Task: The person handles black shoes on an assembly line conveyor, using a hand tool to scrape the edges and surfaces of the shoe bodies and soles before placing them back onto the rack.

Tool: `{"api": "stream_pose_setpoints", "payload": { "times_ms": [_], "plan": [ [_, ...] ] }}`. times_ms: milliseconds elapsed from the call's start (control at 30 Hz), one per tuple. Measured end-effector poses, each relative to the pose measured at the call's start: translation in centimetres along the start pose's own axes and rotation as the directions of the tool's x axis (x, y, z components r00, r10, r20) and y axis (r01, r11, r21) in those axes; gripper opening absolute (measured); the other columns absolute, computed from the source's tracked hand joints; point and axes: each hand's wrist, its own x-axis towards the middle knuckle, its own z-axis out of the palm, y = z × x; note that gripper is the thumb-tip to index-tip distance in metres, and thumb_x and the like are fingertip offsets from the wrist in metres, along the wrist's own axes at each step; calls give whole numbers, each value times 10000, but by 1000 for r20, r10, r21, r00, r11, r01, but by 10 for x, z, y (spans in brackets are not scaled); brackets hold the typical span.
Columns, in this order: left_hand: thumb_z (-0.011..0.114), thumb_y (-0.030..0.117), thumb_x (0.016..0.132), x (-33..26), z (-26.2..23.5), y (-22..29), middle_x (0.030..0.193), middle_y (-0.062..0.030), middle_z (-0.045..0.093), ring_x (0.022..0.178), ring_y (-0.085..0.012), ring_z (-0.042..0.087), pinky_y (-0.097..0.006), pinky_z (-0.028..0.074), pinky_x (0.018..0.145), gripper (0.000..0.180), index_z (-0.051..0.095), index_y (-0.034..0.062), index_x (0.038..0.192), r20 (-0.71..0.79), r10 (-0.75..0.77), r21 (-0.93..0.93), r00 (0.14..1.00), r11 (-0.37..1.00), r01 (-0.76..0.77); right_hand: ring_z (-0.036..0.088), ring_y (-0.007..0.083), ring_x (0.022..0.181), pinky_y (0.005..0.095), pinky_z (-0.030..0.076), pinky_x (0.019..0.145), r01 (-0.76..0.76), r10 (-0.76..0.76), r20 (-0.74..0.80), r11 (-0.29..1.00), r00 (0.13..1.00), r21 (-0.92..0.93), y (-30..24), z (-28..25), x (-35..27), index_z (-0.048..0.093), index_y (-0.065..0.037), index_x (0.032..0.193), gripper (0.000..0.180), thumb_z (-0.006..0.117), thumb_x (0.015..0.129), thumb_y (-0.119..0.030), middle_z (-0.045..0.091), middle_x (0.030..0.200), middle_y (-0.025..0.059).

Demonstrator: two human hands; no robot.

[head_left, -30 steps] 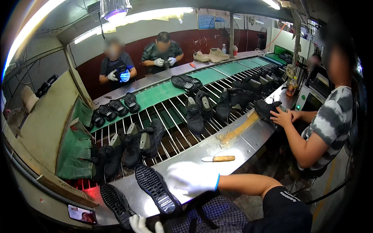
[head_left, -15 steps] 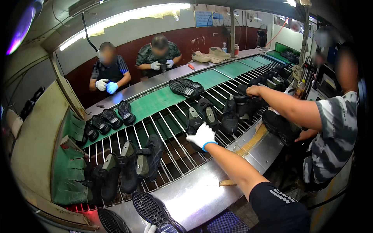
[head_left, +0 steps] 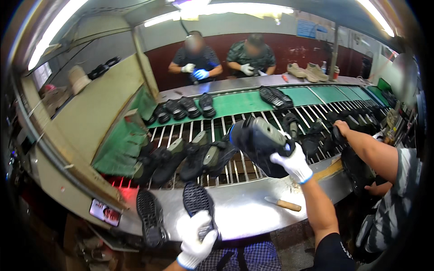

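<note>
My right hand [head_left: 294,165], in a white glove, is closed around a black shoe upper [head_left: 253,151] fitted on a grey-green last [head_left: 267,131]. The upper is held tilted in the air above the rack. At the front edge of the metal ledge, my gloved left hand [head_left: 197,239] grips a black shoe sole [head_left: 198,197] by its lower end, tread facing up. A second black sole [head_left: 149,210] lies left of it. Between my hands and to the right, a knife [head_left: 288,205] with a wooden handle rests on the metal ledge [head_left: 244,217].
Several lasted black uppers [head_left: 190,167] stand on the bar rack [head_left: 233,169]. Black soles [head_left: 206,106] sit on the green belt [head_left: 242,100] beyond. A co-worker's arm [head_left: 375,147] reaches in from the right. Two people work across the line. A phone [head_left: 105,212] stands at the left.
My right hand has picked a lasted black upper off the rack and brought it closer. My left hand has come further into view on the sole. The view has swung left.
</note>
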Motion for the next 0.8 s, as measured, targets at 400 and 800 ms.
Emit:
{"api": "stream_pose_setpoints", "payload": {
  "times_ms": [400, 800],
  "plan": [
    [753, 425, 967, 0, 7, -13, 1601, -128, 500, 1477, -241, 480, -411, 383, 1252, 860, 391, 5, 1626, 938, -14, -323, 347, 333, 886, 625, 251, 1280, 517, 485, 1152, 957, -546, 836, 270, 58, 110, -158, 52, -189, 704, -194, 1258, 412, 655, 849, -179, 682, 1301, 13],
    [889, 243, 665, -9, -10, 94, 1638, -236, 428, 1537, -299, 410, -410, 301, 1285, 1245, 229, -59, 1677, 737, 99, -517, 669, 721, 462, 576, 292, 1301, 479, 444, 1176, -428, 210, 388, 631, 897, 647, 19, 55, -255, 436, 16, 1594, 752, 499, 1063, -512, 552, 1485, 179]
  ]
}}
